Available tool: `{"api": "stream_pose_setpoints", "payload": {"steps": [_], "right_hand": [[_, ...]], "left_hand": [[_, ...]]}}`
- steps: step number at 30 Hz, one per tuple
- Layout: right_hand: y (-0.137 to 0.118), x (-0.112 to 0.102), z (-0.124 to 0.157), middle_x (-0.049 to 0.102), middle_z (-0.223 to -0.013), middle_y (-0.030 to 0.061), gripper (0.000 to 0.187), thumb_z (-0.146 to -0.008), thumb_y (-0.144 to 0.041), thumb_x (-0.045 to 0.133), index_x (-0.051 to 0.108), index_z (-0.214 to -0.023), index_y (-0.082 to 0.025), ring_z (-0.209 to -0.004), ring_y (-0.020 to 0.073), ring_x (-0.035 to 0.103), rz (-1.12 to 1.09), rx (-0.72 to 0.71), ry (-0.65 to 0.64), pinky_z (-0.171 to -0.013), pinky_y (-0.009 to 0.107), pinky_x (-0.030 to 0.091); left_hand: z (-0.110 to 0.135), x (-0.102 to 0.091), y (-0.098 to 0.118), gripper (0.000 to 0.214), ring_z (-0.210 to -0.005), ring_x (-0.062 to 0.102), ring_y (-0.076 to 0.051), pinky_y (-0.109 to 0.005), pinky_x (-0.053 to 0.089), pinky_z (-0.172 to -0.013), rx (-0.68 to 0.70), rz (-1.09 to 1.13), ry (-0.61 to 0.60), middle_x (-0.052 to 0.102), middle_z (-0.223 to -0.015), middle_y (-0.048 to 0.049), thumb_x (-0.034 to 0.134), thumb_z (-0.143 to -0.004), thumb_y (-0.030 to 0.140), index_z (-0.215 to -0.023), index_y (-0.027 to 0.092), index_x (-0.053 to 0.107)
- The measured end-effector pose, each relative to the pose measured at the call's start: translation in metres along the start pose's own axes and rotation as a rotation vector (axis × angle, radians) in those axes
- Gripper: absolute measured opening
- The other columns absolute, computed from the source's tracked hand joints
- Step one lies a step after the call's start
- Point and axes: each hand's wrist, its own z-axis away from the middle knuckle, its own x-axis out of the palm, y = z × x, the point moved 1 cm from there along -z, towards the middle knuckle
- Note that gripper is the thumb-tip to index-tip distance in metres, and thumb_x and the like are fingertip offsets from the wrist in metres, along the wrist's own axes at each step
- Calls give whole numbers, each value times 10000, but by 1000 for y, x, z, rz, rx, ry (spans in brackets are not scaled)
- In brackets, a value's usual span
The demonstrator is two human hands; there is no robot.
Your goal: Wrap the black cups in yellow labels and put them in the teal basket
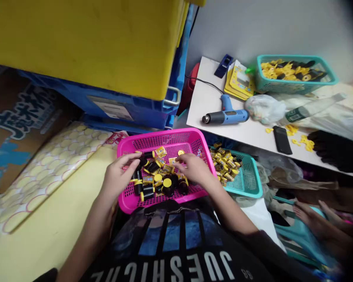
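Observation:
A bright pink basket (161, 138) rests against my lap. Inside it lie several short black cylinders (148, 192) with yellow caps, some upright and some on their sides, mixed with small yellow printed pieces (161, 152). At the basket's left side, my left hand (120, 172) has thumb and forefinger tips close together on a black cylinder. Over the right side, my right hand (192, 168) has bent fingers with their tips at a small yellow printed piece (172, 161). The underside of the right hand is hidden, so its thumb does not show.
Right of the pink basket, a teal basket (247, 174) holds many yellow printed pieces. The white table (206, 94) carries a blue heat gun (228, 116), a phone (282, 140) and another teal basket (297, 86). Stacked blue crates (129, 105) stand ahead. Another person's feet (308, 215) show at right.

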Motion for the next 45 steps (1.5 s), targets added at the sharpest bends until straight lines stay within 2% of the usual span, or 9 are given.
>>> {"api": "stream_pose_setpoints", "payload": {"steps": [3, 8, 12, 17, 21, 25, 31, 37, 45], "right_hand": [[-34, 23, -30, 744, -954, 120, 271, -918, -374, 524, 711, -936, -179, -865, 255, 684, 116, -42, -151, -712, 323, 483], [-44, 42, -37, 744, -836, 101, 247, -874, -383, 577, 719, -837, -185, -732, 239, 677, 142, -84, -224, -628, 299, 458], [-44, 45, -45, 718, -935, 123, 308, -953, -356, 459, 699, -975, -165, -877, 236, 641, 136, -74, -137, -731, 314, 464], [-40, 49, -77, 651, -1103, 120, 285, -911, -121, 478, 693, -1091, -168, -1022, 230, 529, 121, -313, -132, -892, 349, 412], [-35, 48, -90, 643, -1066, 126, 221, -912, -161, 531, 748, -946, -189, -989, 249, 488, 145, -452, -132, -862, 387, 396], [-36, 37, -80, 623, -930, 86, 248, -922, -209, 524, 757, -848, -249, -905, 224, 506, -89, -593, 100, -827, 394, 395], [-57, 25, -61, 605, -968, 62, 152, -871, -311, 571, 716, -892, -272, -954, 232, 552, -530, -429, 319, -870, 425, 423], [-72, 46, -63, 626, -779, 19, 321, -840, -515, 593, 621, -806, -197, -705, 163, 569, -1016, -61, -44, -700, 310, 462], [-79, 29, -68, 589, -673, -20, 304, -843, -458, 609, 611, -708, -186, -666, 134, 534, -821, -163, 31, -674, 268, 402]], "left_hand": [[6, 1, -3, 323, -911, 699, -230, -340, 549, -835, 24, -110, -73, 754, -1052, -65, 581, -835, 424, -1045, 227, 727], [7, 4, -12, 311, -802, 707, -210, -322, 564, -764, 21, -122, -155, 761, -994, -72, 562, -839, 374, -1048, 209, 722], [-3, 7, -21, 291, -855, 705, -218, -349, 550, -834, 84, -191, -177, 751, -1037, -74, 546, -851, 328, -1055, 217, 721], [-18, 12, -29, 273, -869, 702, -234, -373, 528, -882, 151, -209, -215, 751, -1018, -83, 553, -861, 313, -1051, 224, 727], [-20, 11, -33, 233, -804, 698, -234, -385, 543, -840, 83, -100, -143, 754, -967, -86, 599, -835, 317, -994, 221, 740], [-16, 10, -27, 263, -906, 693, -220, -368, 544, -853, -94, 268, 19, 732, -1054, -93, 623, -819, 362, -1008, 204, 715], [-17, 14, -8, 386, -703, 655, -130, -232, 517, -644, -295, 844, -91, 680, -771, 1, 779, -681, 270, -1039, 175, 668], [-13, 16, 1, 342, -718, 647, -119, -249, 526, -714, -277, 850, 144, 661, -755, 16, 784, -678, 268, -966, 162, 634], [-18, 8, 9, 551, -599, 641, -116, -248, 538, -635, -195, 691, 94, 634, -651, 52, 800, -643, 286, -1146, 178, 602]]}}
